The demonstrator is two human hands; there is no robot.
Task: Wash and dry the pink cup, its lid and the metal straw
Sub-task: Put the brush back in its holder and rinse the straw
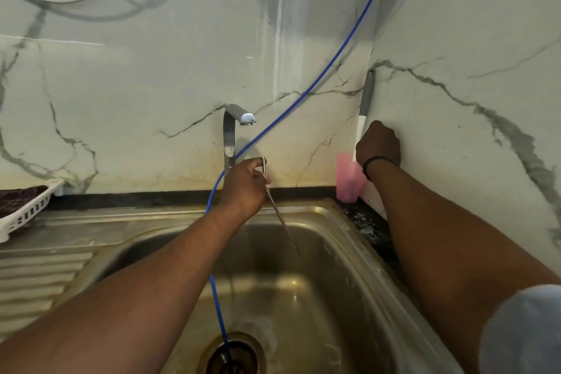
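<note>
Here the left hand (244, 185) grips the metal straw (280, 215); right hand (378, 143) holds a brush (362, 118) in the pink cup (349, 179).

White marble-look wall (151, 76) with grey veins, meeting at a corner. Steel sink (303, 297) below, chrome tap (233, 130) behind, blue hose (334, 58) trailing to the drain (232, 355).

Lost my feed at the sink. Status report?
Left hand grips straw over sink. Right hand holds brush standing in pink cup on the counter corner. Blue hose runs into the drain, beside the straw.
</note>
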